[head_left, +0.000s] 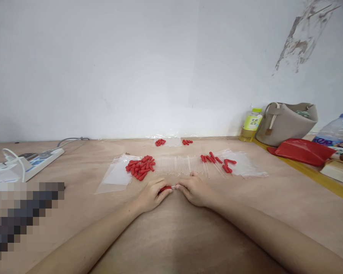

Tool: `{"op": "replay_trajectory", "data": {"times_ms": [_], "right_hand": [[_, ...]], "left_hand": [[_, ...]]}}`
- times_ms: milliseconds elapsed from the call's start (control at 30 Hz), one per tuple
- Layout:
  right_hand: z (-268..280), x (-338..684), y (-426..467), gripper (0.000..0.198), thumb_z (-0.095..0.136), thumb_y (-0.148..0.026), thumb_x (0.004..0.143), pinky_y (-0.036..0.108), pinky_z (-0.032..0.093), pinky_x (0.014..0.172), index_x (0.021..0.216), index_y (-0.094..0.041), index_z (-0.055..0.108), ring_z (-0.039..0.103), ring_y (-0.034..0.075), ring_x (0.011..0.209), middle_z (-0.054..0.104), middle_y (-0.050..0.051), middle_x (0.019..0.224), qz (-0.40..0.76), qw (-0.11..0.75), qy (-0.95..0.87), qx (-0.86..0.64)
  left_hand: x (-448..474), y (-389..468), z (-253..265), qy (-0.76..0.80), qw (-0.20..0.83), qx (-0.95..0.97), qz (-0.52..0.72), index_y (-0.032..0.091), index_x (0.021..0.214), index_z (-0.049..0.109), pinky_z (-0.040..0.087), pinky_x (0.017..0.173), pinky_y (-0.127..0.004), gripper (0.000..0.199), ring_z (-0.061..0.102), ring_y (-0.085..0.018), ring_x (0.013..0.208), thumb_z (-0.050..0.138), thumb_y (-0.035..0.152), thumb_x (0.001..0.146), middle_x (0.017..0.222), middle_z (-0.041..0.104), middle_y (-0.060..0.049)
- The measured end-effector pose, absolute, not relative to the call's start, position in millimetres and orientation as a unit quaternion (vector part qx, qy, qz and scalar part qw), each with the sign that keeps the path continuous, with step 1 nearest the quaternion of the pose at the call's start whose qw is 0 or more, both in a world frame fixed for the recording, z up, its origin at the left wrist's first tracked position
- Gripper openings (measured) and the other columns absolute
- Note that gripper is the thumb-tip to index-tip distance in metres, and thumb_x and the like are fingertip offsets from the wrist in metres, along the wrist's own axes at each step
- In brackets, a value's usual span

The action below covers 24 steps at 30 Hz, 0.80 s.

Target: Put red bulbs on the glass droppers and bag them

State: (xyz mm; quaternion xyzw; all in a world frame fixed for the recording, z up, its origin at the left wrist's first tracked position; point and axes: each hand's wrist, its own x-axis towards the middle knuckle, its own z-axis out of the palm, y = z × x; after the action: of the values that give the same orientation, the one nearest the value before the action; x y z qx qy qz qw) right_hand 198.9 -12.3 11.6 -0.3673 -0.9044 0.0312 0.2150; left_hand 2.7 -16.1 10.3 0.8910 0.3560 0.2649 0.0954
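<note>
My left hand is closed around a red rubber dropper bulb. Facing it, my right hand pinches a thin clear dropper tube, whose end meets the open end of the bulb; how deep it sits I cannot tell. Just beyond my hands lies a row of clear dropper tubes, side by side. A heap of red bulbs rests to the left of that row. At its right end, several tubes carry red bulbs.
Clear plastic bags lie at left, with another bag at right. Two small groups of bulbs lie by the wall. A power strip is far left. A drink bottle, grey bag and red pouch stand right.
</note>
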Motion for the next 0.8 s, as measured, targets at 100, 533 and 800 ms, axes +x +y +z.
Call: {"op": "replay_trajectory", "data": {"times_ms": [100,533,800], "right_hand": [[27,205,-7,0.023,0.037,-0.025,0.086,0.031,0.026,0.075,0.081,-0.018,0.059,0.052,0.015,0.077,0.062,0.005,0.082,-0.039,0.197,-0.913,-0.355],[25,304,67,0.025,0.04,-0.031,0.078,0.027,0.036,0.061,0.084,-0.018,0.061,0.057,0.022,0.08,0.063,0.01,0.084,0.014,0.21,-0.608,-0.766],[16,295,65,0.025,0.041,-0.034,0.076,0.03,0.038,0.061,0.088,-0.018,0.057,0.057,0.025,0.083,0.061,0.011,0.09,-0.005,0.174,-0.613,-0.771]], "left_hand": [[2,-16,12,0.374,0.09,0.872,0.303,0.019,0.1,0.054,0.042,0.069,-0.026,0.02,0.053,-0.016,0.08,0.048,0.028,0.083,0.09,0.057,-0.004],[-4,-10,10,0.406,0.101,0.862,0.288,0.021,0.089,0.058,0.042,0.063,-0.027,0.014,0.052,-0.016,0.074,0.051,0.028,0.079,0.086,0.057,-0.003],[-3,-9,9,0.405,0.11,0.861,0.288,0.02,0.086,0.059,0.041,0.064,-0.026,0.014,0.051,-0.015,0.073,0.05,0.028,0.079,0.085,0.057,-0.003]]}}
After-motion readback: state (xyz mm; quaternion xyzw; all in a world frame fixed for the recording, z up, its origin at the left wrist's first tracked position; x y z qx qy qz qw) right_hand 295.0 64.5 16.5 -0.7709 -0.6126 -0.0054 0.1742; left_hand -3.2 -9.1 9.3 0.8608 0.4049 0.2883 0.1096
